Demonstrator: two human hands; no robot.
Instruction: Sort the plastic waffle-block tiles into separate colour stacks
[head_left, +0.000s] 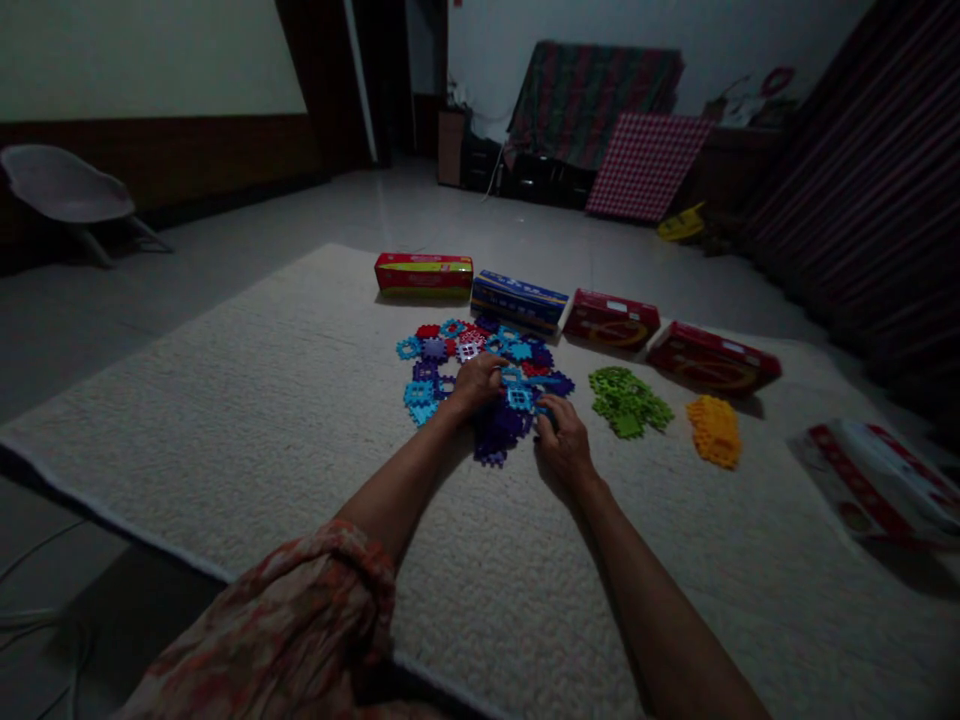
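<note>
Curled narrowly at the fingertips in the left hand, down on the middle of the mixed pile; impossible to tell whether closed on a piece. Bent close at the pile's near right edge in the right hand, touching or just beside a blue piece; too dark to tell whether pinched. Around and beneath the fingers, jumbled and overlapping: blue, purple and red, with no parting by colour finished there. Well under way further right, to judge by colour: apart from the jumble, green pieces in a loose heap; beyond, orange pieces in a tighter cluster. Behind, in a slanting row on the pale mat: a red-and-yellow box, a blue box and two dark red boxes. Impossible to see inside any.
</note>
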